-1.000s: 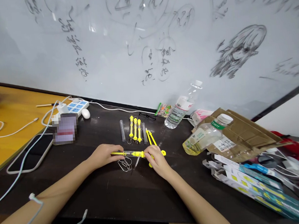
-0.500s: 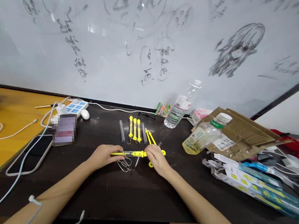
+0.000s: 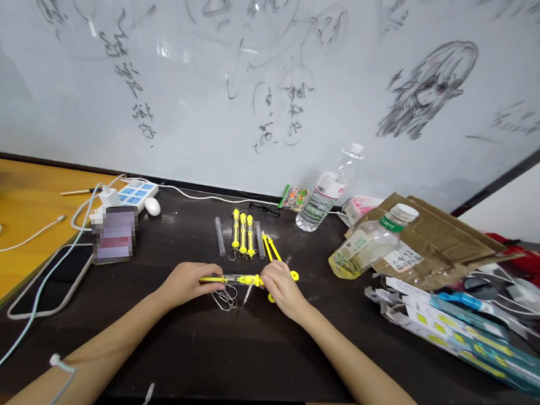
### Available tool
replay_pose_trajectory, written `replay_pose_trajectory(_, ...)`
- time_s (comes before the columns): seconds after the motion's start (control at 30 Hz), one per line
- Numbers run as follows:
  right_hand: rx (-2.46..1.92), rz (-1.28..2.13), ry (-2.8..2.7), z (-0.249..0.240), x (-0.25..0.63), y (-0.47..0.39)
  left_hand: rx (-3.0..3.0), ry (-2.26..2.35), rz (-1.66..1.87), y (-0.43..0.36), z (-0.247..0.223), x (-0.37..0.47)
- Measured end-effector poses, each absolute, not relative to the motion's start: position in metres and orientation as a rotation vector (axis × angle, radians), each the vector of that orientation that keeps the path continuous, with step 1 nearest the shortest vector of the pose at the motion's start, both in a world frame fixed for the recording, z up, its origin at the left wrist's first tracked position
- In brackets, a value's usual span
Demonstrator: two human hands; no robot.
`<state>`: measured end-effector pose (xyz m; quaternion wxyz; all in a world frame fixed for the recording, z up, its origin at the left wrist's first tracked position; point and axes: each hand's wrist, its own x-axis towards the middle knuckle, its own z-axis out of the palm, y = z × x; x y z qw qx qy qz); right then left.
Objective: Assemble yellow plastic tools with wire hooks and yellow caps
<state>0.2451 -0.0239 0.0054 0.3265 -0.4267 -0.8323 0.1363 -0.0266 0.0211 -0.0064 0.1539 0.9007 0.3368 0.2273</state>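
Note:
My left hand (image 3: 191, 283) is closed on the left end of a clear tube with yellow parts (image 3: 233, 279), held level above the dark table. Closed fingers of my right hand (image 3: 282, 286) grip the tube's yellow right end. Metal hooks (image 3: 225, 298) lie just below the tube, beside my left fingertips. Behind the hands stand out three yellow-capped tubes (image 3: 243, 234) in a row, with an empty clear tube (image 3: 219, 237) to their left and another (image 3: 260, 240) to their right. Yellow rods with ring ends (image 3: 274, 249) lie partly behind my right hand.
A water bottle (image 3: 318, 199), a snack packet (image 3: 293, 197) and glasses (image 3: 265, 209) are at the back. To the right are a tilted bottle of yellow liquid (image 3: 366, 248), cardboard (image 3: 443, 233) and a torn box (image 3: 464, 337). Phones (image 3: 53, 282), cables and a power strip (image 3: 139, 194) are left.
The view has shifted very slightly. Both hands keep their grip on the tube, with hardly any movement.

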Motion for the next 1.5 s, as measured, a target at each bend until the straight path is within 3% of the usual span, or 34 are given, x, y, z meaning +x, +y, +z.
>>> replay_pose_trajectory(0.3, -1.132, 0.456, -2.061, -0.003, 0.248, -0.028, 2.552, 0.992, 0.676, 0.022, -0.007, -0.029)
replay_pose_trajectory(0.97, -1.137, 0.309, -2.052, -0.004, 0.248, -0.024, 2.493, 1.056, 0.708, 0.023, -0.005, -0.028)
replay_pose_trajectory(1.2, -1.255, 0.098, -2.286, 0.01, 0.245, -0.025, 2.419, 1.305, 0.846, 0.024, -0.002, -0.029)
replay_pose_trajectory(1.5, -1.12, -0.207, -2.622, -0.002, 0.225, -0.036, 2.423, 1.228, 0.794, 0.021, -0.005, -0.025)
